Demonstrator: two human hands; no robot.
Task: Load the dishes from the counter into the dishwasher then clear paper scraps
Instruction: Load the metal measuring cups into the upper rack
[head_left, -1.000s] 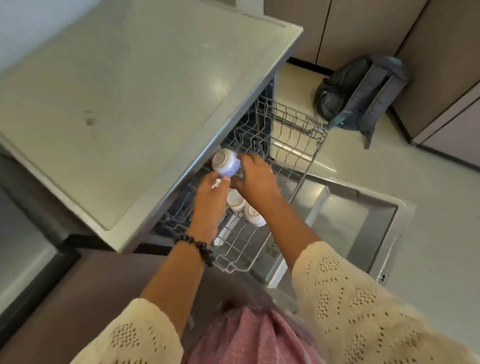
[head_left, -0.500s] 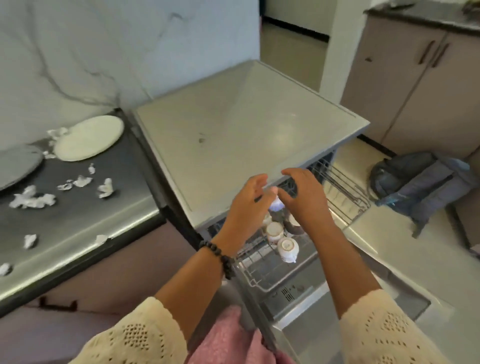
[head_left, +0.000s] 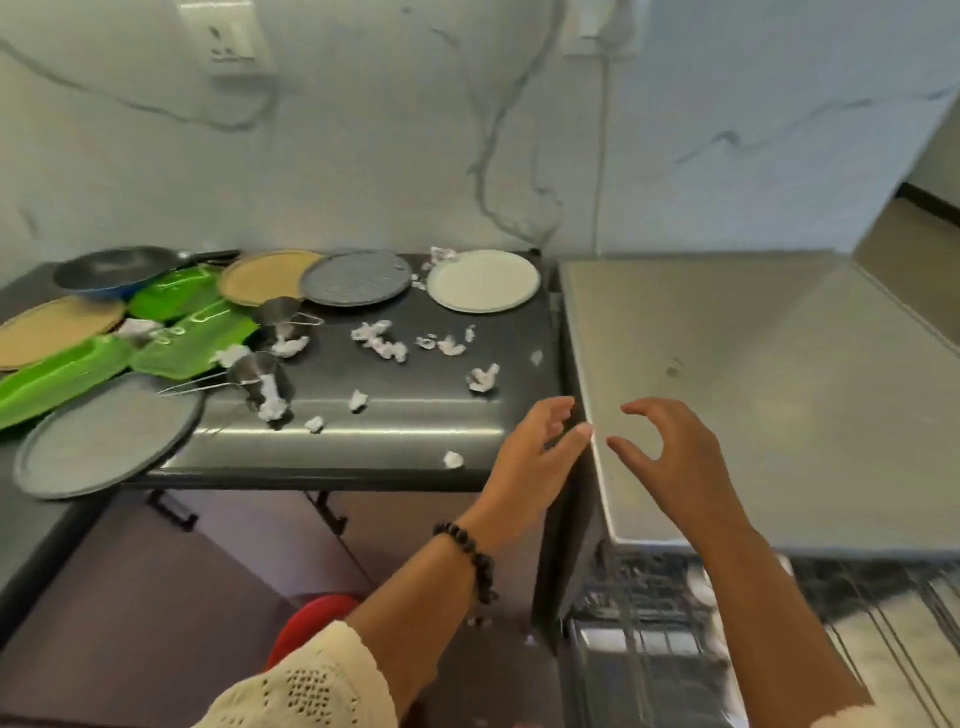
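Note:
Both hands hover empty with fingers spread: my left hand (head_left: 535, 457) over the dark counter's (head_left: 415, 447) right end, my right hand (head_left: 670, 457) over the steel dishwasher top (head_left: 753, 389). On the counter lie a white plate (head_left: 483, 280), a grey plate (head_left: 356, 278), a tan plate (head_left: 265, 275), a large grey plate (head_left: 104, 436), another tan plate (head_left: 49, 330), green trays (head_left: 171, 343), a dark pan (head_left: 114, 270) and two metal measuring cups (head_left: 260, 374). Paper scraps (head_left: 379, 340) are scattered among them. The dishwasher rack (head_left: 649, 597) shows at the bottom, blurred.
A marble wall with a socket (head_left: 228, 36) and a hanging cable (head_left: 602, 156) backs the counter. Brown cabinet doors with dark handles (head_left: 171, 512) sit under it. Something red (head_left: 306, 629) lies low near my left sleeve. A doorway opens at the far right.
My view swung up and left from the dishwasher rack to the counter. Both hands let go of the blue-and-white cup in the rack and rose, empty, to counter height.

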